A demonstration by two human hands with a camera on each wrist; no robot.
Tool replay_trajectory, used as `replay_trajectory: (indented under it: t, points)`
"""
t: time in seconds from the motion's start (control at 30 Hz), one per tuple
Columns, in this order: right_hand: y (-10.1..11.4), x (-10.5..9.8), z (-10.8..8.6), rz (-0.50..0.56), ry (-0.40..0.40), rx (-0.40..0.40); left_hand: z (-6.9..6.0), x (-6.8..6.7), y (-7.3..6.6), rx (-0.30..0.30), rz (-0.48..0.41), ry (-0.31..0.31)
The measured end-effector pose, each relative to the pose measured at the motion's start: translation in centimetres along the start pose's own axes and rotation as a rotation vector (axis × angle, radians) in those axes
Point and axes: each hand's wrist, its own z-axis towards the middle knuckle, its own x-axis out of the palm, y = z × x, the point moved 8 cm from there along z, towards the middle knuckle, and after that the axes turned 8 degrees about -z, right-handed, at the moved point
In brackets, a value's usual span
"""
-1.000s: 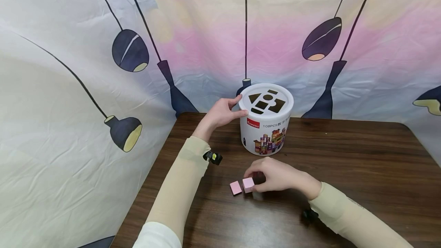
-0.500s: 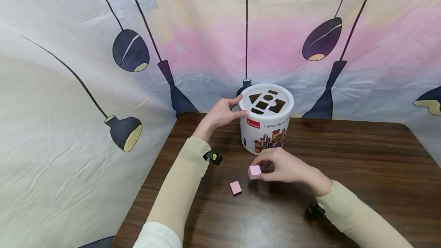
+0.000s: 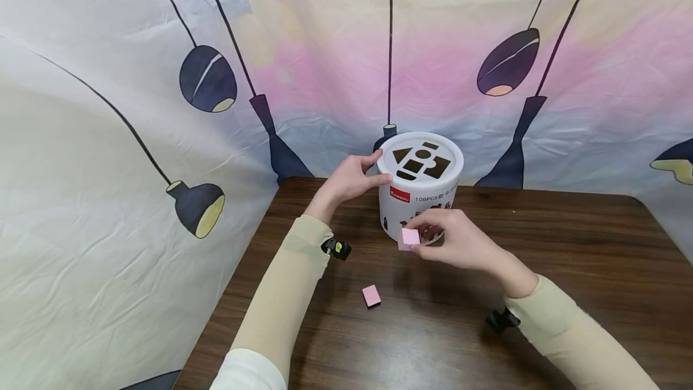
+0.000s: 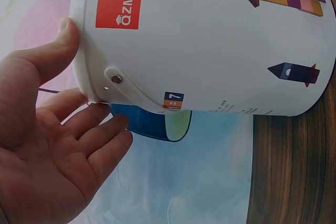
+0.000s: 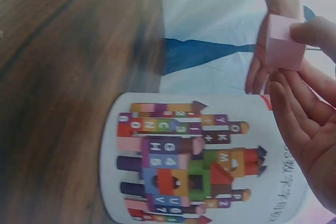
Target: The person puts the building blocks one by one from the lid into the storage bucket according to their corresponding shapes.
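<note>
A white toy-block bucket (image 3: 400, 221) with shape cutouts in its lid (image 3: 422, 158) stands on the table's far side. My left hand (image 3: 349, 182) rests against the lid's left rim, thumb and index finger touching it; in the left wrist view the other fingers (image 4: 113, 150) are extended and loose. My right hand (image 3: 457, 239) pinches a pink cube (image 3: 409, 238) between thumb and fingers, in front of the bucket and below lid level. The cube (image 5: 283, 43) shows plainly in the right wrist view. Another pink block (image 3: 371, 295), flat side up, lies on the table nearer to me.
The dark wooden table (image 3: 557, 245) reaches well to the right of the bucket. Behind it hangs a cloth backdrop (image 3: 335, 47) printed with lamps. A black wrist camera (image 3: 337, 248) is strapped to the left wrist.
My right hand has lifted the pink cube off the table beside the other block and carried it up and forward toward the bucket. The left hand stays at the rim.
</note>
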Motion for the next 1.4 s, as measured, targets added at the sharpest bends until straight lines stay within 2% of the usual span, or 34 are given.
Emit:
replay_trajectory:
  t: [0.17, 0.37, 0.67, 0.87, 1.07, 1.4]
  points:
    - [-0.2, -2.0, 0.8, 0.005, -0.121, 0.027, 0.0, 0.0, 0.0, 0.004, -0.003, 0.001]
    - [-0.7, -4.0, 2.1, 0.012, -0.269, 0.094, 0.0, 0.0, 0.0, 0.003, 0.005, -0.002]
    - [-2.3, -5.8, 4.1, 0.044, -0.357, 0.265, 0.0, 0.1, 0.1, -0.003, 0.001, -0.006]
    - [-3.2, -6.6, 5.6, -0.013, -0.364, 0.334, 0.0, 0.1, 0.0, -0.009, -0.017, -0.002]
    - [-4.6, -6.5, 7.1, -0.087, -0.304, 0.415, 0.1, 0.1, 0.1, -0.012, -0.01, -0.004]
    - [-5.9, -6.4, 8.2, -0.149, -0.23, 0.48, 0.0, 0.1, 0.0, -0.018, -0.014, -0.001]
